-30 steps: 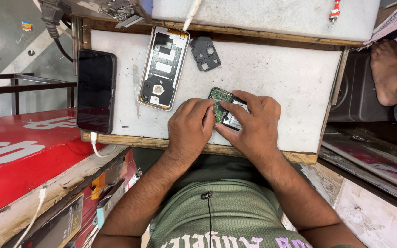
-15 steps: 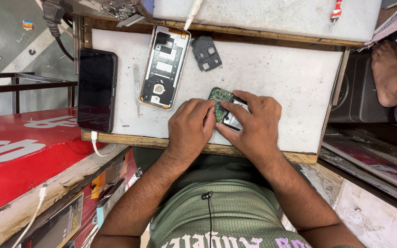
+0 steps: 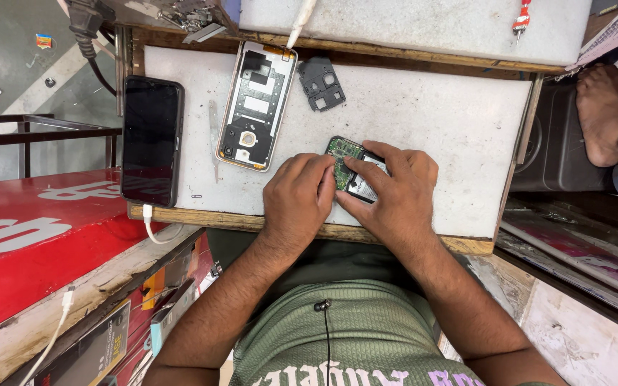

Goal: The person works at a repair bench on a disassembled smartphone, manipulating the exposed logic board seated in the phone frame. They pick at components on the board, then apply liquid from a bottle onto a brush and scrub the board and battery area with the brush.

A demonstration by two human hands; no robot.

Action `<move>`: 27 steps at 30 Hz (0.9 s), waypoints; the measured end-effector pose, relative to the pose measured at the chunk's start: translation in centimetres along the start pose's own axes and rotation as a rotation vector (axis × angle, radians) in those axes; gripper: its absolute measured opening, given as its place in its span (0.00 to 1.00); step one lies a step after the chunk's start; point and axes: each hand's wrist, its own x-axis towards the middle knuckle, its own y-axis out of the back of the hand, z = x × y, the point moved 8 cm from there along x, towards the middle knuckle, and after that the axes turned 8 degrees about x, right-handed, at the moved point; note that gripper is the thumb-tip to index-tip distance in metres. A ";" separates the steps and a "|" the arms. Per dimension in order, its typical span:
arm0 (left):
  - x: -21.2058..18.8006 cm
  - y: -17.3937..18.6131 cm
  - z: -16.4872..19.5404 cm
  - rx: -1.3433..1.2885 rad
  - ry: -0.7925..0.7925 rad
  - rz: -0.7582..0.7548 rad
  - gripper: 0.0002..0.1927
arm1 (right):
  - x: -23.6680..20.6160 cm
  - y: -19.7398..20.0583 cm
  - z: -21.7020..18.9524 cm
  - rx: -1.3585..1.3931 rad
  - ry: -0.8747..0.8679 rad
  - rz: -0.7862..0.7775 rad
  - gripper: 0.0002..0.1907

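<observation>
Both hands meet over a small green circuit board [image 3: 342,159] lying on the white work mat [image 3: 452,121], near its front edge and right of centre. The left hand [image 3: 298,196] curls its fingers onto the board's left side; the right hand [image 3: 395,193] pinches the right side, beside a silvery part. It seems wise to grip only the edges and press evenly. The fingers hide most of the board, so what exactly is handled under them I cannot tell. The opened phone frame [image 3: 255,104] lies farther left.

A worn white wooden-framed worktable [image 3: 452,107] stands beside a red counter [image 3: 30,243] over grey floor [image 3: 8,50].
</observation>
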 end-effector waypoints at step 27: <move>0.1 0.0 -0.2 -0.003 0.031 -0.012 0.07 | 0.1 0.2 -0.2 0.004 0.007 -0.001 0.27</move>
